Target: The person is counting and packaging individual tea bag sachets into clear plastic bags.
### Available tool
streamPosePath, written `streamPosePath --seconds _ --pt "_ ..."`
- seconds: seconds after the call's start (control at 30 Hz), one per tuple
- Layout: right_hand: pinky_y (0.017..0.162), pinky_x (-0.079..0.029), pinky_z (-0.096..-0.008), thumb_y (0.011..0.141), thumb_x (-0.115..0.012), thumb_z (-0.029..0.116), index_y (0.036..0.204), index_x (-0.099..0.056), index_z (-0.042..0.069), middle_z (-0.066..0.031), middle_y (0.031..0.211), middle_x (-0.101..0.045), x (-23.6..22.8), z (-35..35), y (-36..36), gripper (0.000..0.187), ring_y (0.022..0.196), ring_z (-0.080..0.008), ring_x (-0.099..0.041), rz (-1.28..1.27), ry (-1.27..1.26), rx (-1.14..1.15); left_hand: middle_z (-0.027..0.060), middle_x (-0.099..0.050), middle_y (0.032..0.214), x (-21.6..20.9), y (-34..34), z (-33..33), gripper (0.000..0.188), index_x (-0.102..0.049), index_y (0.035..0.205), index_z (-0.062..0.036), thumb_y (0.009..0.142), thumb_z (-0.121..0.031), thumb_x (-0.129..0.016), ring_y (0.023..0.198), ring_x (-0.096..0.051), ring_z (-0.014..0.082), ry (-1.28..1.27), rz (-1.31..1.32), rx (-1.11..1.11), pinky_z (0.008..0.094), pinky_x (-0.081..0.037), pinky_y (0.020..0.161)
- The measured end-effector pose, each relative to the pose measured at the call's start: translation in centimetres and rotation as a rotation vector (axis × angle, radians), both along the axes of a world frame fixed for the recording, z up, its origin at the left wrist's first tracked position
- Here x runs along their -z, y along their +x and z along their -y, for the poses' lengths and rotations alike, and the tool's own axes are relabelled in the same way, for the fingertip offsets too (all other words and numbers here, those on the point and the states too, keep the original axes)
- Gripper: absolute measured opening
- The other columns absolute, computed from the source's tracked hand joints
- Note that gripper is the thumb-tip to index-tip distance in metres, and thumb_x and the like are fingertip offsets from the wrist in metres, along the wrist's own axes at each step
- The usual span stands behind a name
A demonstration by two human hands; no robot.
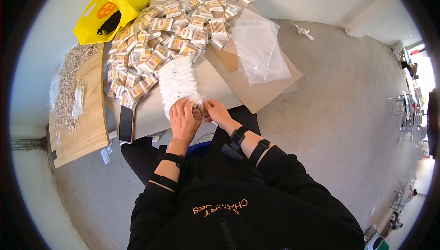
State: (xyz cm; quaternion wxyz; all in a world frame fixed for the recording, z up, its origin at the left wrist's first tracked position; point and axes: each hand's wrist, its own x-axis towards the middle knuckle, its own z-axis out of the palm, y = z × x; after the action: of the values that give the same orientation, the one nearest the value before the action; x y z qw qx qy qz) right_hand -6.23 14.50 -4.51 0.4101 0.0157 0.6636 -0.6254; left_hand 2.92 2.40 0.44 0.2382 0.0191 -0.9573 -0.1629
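At the table's near edge, a small clear packet of cotton swabs is between my two hands. My left hand has its fingers closed over the packet's left side. From the right, my right hand pinches the packet's other side. Just beyond them runs a long white row of thin, tightly packed pieces, whose near end my left fingers touch; I cannot make out each piece. Behind and left of it lies a large heap of cotton swab packets with yellow labels.
A phone lies at the table's near left edge. Clear plastic bags rest on brown cardboard to the right. A yellow bag stands at the back left. Loose swabs cover part of a wooden board at left.
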Motion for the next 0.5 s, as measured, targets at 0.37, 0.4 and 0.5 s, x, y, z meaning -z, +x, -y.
streamPosePath --seconds 0.37,0.4,0.5 --pt "0.057 -0.056 -0.0290 0.089 -0.057 0.013 0.090 -0.062 -0.004 -0.0124 0.082 -0.068 1.3 -1.4 0.5 0.017 0.075 -0.0195 -0.072 -0.364 0.236 -0.186 0.0149 -0.048 0.122 0.4 0.0 0.2 0.070 -0.046 0.116 -0.0086 0.054 -0.009 -0.078 0.113 -0.048 0.0360 0.011 -0.023 0.018 0.0496 -0.036 0.099" --pt "0.057 -0.056 -0.0290 0.089 -0.057 0.013 0.090 -0.062 -0.004 -0.0124 0.082 -0.068 1.1 -1.6 0.5 0.017 0.075 -0.0195 -0.072 -0.370 0.235 -0.188 0.0149 -0.048 0.122 0.5 -0.2 0.3 0.069 -0.046 0.116 -0.0088 0.054 -0.009 -0.078 0.113 -0.048 0.0359 -0.005 -0.034 0.018 0.0501 -0.035 0.100" --pt "0.055 -0.055 -0.0274 0.087 -0.058 0.015 0.086 -0.063 -0.002 -0.0116 0.075 -0.068 0.2 -2.0 0.7 0.017 0.071 -0.0194 -0.072 -0.348 0.230 -0.223 0.0145 -0.049 0.122 0.8 -0.3 0.4 0.068 -0.046 0.115 -0.0089 0.055 -0.010 -0.078 0.114 -0.048 0.0355 -0.034 -0.050 0.015 0.0509 -0.034 0.101"
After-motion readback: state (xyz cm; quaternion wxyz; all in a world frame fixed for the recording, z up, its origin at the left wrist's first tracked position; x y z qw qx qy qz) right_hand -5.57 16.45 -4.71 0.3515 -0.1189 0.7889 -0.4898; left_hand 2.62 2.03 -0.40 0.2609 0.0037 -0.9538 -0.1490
